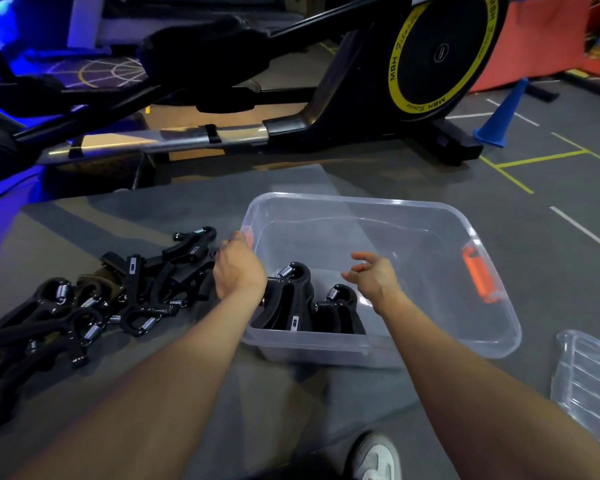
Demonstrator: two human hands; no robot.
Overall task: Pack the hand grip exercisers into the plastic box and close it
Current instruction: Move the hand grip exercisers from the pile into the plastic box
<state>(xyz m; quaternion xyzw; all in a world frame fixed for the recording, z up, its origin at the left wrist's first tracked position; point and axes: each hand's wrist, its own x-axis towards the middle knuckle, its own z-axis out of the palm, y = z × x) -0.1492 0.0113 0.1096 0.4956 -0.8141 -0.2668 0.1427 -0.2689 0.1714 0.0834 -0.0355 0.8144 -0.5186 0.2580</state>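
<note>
A clear plastic box (pixel 430 271) with orange side clips (pixel 478 275) sat on the grey floor (pixel 326 403). Two black hand grip exercisers with silver springs (pixel 291 299) stood in its near left corner. Many more black grip exercisers (pixel 94 303) lay in a messy pile on the floor just left of the box. The left hand (pixel 238 268) reached over the near end of that pile, right beside the box wall; its fingers were curled down, but it was too hard to tell if they held one. The right hand (pixel 374 275) hovered over the box with loose, open fingers and held nothing. The clear plastic lid (pixel 582 386) lay on the floor to the right, apart from the box. I think the good way to do this step was to pick one exerciser by its handles, lift it free of the tangle, and stand it close beside the two inside, so all would fit. The big black exercise machine (pixel 430 53) behind had a yellow ring that said "MBH".
</note>
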